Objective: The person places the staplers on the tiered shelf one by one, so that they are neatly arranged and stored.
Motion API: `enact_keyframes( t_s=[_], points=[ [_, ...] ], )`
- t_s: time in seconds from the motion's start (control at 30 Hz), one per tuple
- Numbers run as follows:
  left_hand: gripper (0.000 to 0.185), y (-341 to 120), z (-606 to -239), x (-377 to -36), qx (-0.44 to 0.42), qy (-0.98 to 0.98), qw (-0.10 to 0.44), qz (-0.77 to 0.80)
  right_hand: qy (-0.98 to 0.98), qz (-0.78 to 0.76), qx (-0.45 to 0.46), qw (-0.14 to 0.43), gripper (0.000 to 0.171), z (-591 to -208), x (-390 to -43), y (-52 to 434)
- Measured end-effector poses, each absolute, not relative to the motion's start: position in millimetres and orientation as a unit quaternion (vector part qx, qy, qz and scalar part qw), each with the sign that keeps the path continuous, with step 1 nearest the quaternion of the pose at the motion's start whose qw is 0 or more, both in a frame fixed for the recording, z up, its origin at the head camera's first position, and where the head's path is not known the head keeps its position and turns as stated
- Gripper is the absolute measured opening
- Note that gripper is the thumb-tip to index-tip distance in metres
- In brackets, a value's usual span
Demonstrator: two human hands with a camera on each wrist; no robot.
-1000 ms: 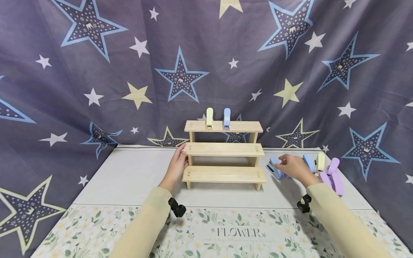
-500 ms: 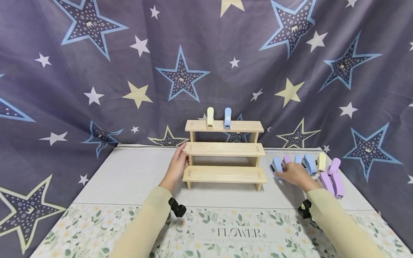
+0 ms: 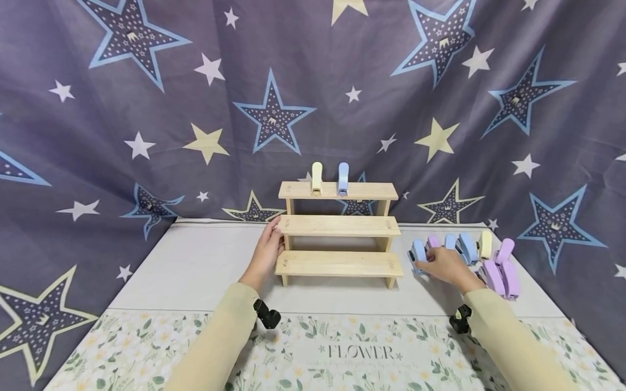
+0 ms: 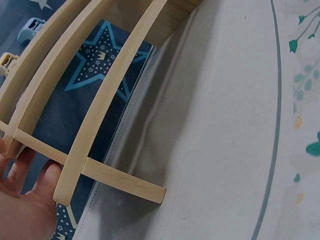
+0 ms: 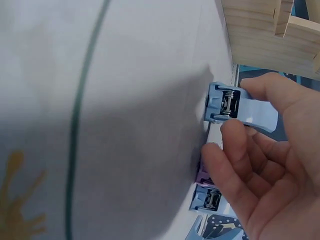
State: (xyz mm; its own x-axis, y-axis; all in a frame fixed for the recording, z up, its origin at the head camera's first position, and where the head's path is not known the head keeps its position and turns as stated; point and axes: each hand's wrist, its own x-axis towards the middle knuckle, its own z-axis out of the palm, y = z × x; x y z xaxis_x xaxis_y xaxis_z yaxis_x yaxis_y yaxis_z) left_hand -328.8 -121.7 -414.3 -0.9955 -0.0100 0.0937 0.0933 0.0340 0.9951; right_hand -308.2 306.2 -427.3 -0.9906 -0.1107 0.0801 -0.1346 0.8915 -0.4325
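Note:
A three-step wooden display stand (image 3: 338, 264) stands mid-table. My left hand (image 3: 265, 256) grips its left side by the middle step; in the left wrist view the fingers (image 4: 46, 182) reach behind the side post. To the right of the stand, my right hand (image 3: 447, 267) pinches a small light-blue stapler (image 5: 257, 114) between thumb and fingers, and its spring shows in the right wrist view. A yellow stapler (image 3: 317, 179) and a blue stapler (image 3: 343, 179) stand upright on the top step. The lower two steps carry nothing.
Right of my right hand sit more staplers: blue (image 3: 468, 248), yellow (image 3: 485, 245) and purple (image 3: 511, 279). A purple one (image 3: 432, 241) lies just behind the hand. A star-patterned curtain (image 3: 371, 81) hangs behind the white table mat (image 3: 210, 260).
My right hand has come down onto the blue stapler, which has turned from leaning to more upright. The left hand stays on the stand.

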Motion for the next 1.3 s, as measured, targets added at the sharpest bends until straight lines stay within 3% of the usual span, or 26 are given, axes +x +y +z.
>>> enact_keyframes(
  t_s=[0.7, 1.03, 1.3],
  points=[
    [0.043, -121, -413, -328, -0.029, -0.723, 0.041, -0.689, -0.969, 0.207, 0.087, 0.100, 0.030, -421, -304, 313],
    [0.043, -122, -416, -332, -0.030, -0.718, 0.041, -0.694, -0.958, 0.247, 0.087, 0.117, 0.033, -391, -298, 308],
    [0.043, -123, -411, -328, -0.032, -0.720, 0.030, -0.693, -0.953, 0.234, 0.095, 0.167, 0.035, -362, -297, 298]
  ],
)
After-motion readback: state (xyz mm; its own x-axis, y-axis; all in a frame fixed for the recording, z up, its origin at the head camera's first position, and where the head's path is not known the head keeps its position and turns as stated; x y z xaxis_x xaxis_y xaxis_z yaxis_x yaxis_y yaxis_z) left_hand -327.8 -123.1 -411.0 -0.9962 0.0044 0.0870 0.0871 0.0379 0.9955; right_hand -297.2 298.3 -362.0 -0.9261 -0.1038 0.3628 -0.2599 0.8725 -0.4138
